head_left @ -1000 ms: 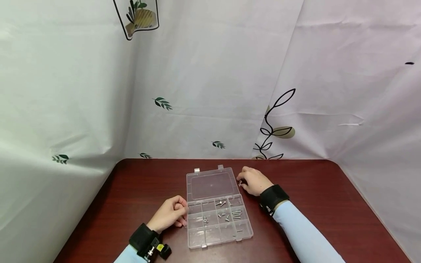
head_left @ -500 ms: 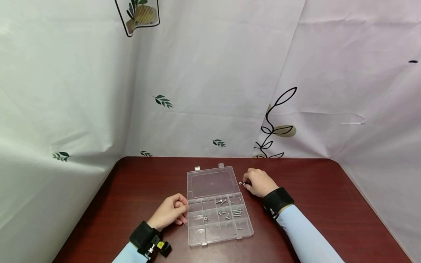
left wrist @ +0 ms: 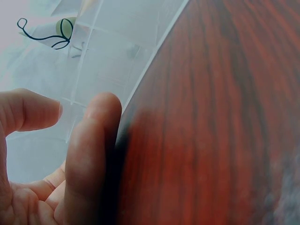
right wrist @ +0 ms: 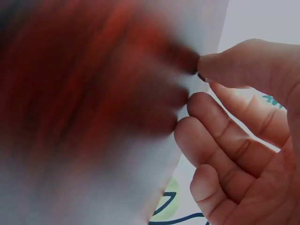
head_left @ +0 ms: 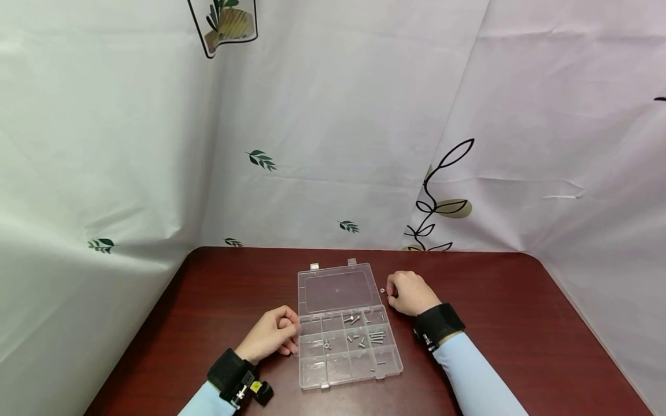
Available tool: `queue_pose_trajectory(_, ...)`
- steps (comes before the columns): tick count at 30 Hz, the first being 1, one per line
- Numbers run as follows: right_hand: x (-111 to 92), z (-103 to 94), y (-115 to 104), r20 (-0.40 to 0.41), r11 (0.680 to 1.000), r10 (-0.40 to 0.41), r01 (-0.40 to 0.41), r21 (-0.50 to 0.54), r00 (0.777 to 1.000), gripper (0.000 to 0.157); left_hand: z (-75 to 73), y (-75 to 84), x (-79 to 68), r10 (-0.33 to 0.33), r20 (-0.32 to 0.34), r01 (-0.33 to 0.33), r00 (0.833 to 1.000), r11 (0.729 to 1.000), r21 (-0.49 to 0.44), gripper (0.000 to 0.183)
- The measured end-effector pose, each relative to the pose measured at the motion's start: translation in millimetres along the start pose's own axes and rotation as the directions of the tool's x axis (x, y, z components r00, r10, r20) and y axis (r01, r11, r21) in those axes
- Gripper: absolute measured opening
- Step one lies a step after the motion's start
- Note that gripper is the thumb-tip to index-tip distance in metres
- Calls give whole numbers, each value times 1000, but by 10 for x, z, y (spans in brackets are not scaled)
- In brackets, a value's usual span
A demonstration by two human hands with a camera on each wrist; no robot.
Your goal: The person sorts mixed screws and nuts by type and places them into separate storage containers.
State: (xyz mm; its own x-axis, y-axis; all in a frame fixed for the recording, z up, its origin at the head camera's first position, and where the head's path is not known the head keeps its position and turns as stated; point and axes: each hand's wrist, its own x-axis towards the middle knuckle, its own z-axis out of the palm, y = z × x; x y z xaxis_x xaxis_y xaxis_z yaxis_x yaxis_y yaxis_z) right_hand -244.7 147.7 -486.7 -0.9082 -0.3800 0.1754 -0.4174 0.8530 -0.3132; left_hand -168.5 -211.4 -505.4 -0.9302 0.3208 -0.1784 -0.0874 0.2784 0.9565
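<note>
A clear plastic compartment box [head_left: 338, 365] lies with its lid folded back on the table, holding several screws [head_left: 377, 337] and a few nuts [head_left: 326, 345]. At the box's left edge rests my left hand [head_left: 269, 335], fingers loosely curled. In the left wrist view, its fingertip [left wrist: 105, 105] is right at the edge, with a gap to the thumb. To the right of the lid, my right hand [head_left: 409, 293] is low over the table. Its thumb and index finger pinch a small nut [right wrist: 203, 78], mostly hidden by the fingertips. Another nut [head_left: 382, 290] lies between hand and lid.
The dark red wooden table [head_left: 234, 283] carries the box in its middle. Behind it hangs a white cloth [head_left: 312, 115] with printed leaves. Two small latches [head_left: 352, 262] stick out from the lid's far edge.
Two nuts lay by the right fingertips half a second ago; one now shows on the table. The right hand first moved right, away from the lid, then slightly nearer me. The left hand stays put.
</note>
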Motion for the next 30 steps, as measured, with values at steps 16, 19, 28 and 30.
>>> queue_pose_trajectory(16,-113,-27,-104,-115,994,-11,24,108,993,20,-1,-5,7,-5,2,5,1000,1000,-3,29)
queue_pose_trajectory(19,-108,-44,-206,-168,984,-91,115,138,982,22,-6,-3,11,-1,-1,1,1000,1000,-1,29)
queue_pose_trajectory(28,-141,-117,-708,-182,920,-315,347,183,932,25,-3,-6,9,2,-1,-2,1000,1000,2,29)
queue_pose_trajectory(30,-154,-126,-800,-186,911,-345,376,168,920,25,0,-6,5,1,-4,-1,1000,1000,1,29)
